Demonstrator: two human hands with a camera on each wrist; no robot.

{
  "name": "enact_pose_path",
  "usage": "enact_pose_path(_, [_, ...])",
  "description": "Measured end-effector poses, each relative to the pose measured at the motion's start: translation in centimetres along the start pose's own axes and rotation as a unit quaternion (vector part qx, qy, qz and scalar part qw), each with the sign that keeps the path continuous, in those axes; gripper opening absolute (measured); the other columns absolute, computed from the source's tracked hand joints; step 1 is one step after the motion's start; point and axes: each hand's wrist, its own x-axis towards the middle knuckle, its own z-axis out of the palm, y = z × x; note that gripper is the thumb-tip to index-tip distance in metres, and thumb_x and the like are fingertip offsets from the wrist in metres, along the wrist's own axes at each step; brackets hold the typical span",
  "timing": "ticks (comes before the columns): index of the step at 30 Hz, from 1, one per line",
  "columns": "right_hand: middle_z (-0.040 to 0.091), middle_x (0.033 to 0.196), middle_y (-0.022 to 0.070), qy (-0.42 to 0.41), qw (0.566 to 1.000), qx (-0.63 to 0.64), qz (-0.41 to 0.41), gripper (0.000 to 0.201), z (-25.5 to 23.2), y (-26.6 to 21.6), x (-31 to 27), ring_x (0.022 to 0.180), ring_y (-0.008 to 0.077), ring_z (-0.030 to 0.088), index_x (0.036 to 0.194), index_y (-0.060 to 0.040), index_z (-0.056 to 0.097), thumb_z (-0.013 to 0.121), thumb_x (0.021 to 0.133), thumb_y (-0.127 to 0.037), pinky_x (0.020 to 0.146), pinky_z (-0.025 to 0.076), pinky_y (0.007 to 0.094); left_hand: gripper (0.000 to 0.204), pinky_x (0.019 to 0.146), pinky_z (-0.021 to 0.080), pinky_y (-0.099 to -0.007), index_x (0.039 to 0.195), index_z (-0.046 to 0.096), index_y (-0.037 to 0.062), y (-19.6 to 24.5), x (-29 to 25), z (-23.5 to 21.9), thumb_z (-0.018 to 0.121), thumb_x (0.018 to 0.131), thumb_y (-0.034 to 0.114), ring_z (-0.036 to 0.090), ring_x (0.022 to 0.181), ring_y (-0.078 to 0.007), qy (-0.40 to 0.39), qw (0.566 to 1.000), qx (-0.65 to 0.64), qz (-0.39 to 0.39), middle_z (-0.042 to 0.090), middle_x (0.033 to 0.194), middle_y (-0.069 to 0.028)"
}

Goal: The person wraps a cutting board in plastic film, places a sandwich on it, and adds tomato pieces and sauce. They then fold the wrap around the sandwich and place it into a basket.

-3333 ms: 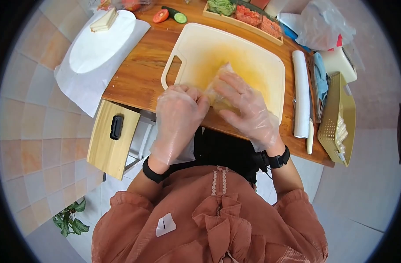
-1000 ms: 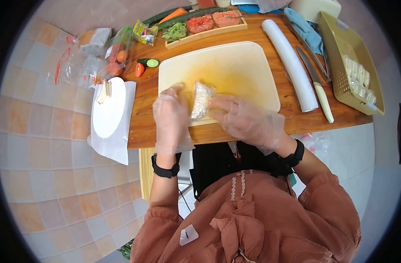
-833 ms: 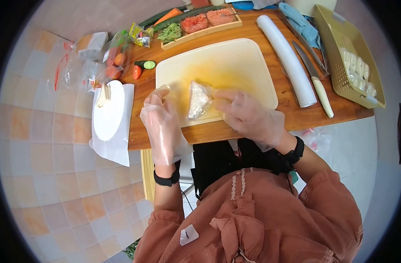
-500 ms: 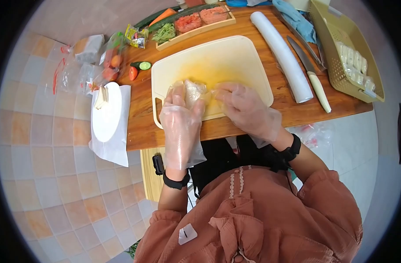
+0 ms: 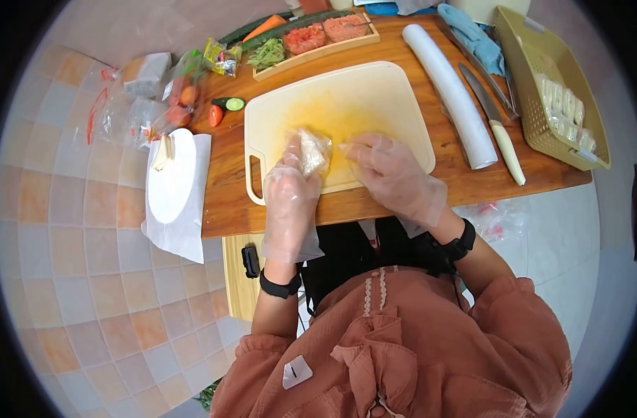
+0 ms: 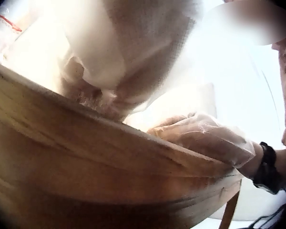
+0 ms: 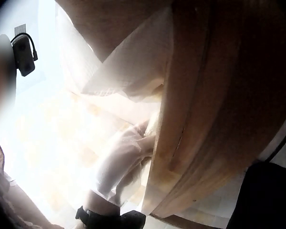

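Observation:
A small triangular sandwich (image 5: 313, 151) wrapped in cling film is at the left part of the cream cutting board (image 5: 374, 83), whose middle is stained yellow. My left hand (image 5: 291, 195), in a clear plastic glove, holds it between the thumb and fingers along its near left side. My right hand (image 5: 395, 171), gloved alike, is just to the right of it over the board, fingers loosely bent and a gap between them and the sandwich. In the left wrist view the right hand (image 6: 200, 138) shows beyond the table edge; the sandwich is hidden there.
Right of the board lie a cling film roll (image 5: 451, 97), a knife (image 5: 496, 129) and a basket (image 5: 590, 150) of wrapped sandwiches. Behind stands a wooden tray (image 5: 318, 56) of fillings. At left are a white plate (image 5: 171, 195) with bread slices, a cut tomato (image 5: 215, 115) and a cucumber (image 5: 235, 104).
The sandwich lay turning between both hands; the left hand let go, moved away left, then came back and took hold of it. The right hand drew slightly apart from it.

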Motion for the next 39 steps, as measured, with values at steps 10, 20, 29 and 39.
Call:
enact_pose_path(10, [0.071, 0.111, 0.0214, 0.013, 0.995, 0.065, 0.071, 0.031, -1.0, -1.3, 0.8, 0.100, 0.0365, 0.069, 0.121, -0.0004, 0.068, 0.063, 0.090, 0.000, 0.086, 0.055, 0.0400, 0.056, 0.073, 0.052, -0.0220, 0.151, 0.038, -0.0018, 0.7, -2.4, -5.1, 0.059, 0.106, 0.023, 0.063, 0.097, -0.0199, -0.077, 0.637, -0.724, -0.253, 0.057, 0.139, -0.0205])
enact_pose_path(20, [0.073, 0.108, 0.0181, -0.063, 0.952, 0.204, 0.220, 0.036, -4.5, -5.2, 2.7, 0.100, 0.0237, 0.070, 0.127, 0.0040, 0.064, 0.064, 0.096, -0.014, 0.093, 0.052, 0.0330, 0.063, 0.069, 0.046, -0.0208, 0.143, 0.048, -0.0015, 0.9, -3.7, -3.2, 0.070, 0.095, 0.032, 0.058, 0.093, -0.0135, -0.193, 0.629, -0.741, -0.133, 0.063, 0.123, -0.0109])
enact_pose_path(29, [0.073, 0.101, 0.0033, -0.061, 0.832, 0.417, 0.362, 0.023, -3.1, -6.4, 1.4, 0.089, 0.0113, 0.068, 0.108, 0.0013, 0.074, 0.071, 0.096, -0.018, 0.081, 0.054, 0.0275, 0.067, 0.091, 0.049, -0.0258, 0.132, 0.060, 0.0001, 4.2, -2.9, -5.2, 0.075, 0.067, -0.006, 0.061, 0.103, -0.0125, -0.273, 0.694, -0.613, -0.262, 0.065, 0.117, -0.0022])
enact_pose_path(39, [0.072, 0.094, 0.0109, 0.012, 0.997, 0.067, 0.039, 0.017, -2.6, -6.6, 0.1, 0.093, 0.0309, 0.069, 0.097, -0.0050, 0.076, 0.072, 0.092, -0.020, 0.083, 0.054, 0.0362, 0.065, 0.086, 0.053, -0.0278, 0.125, 0.062, -0.0008, 3.1, -4.9, -5.5, 0.077, 0.063, -0.007, 0.066, 0.100, -0.0152, -0.313, 0.791, -0.481, -0.213, 0.068, 0.115, -0.0065])
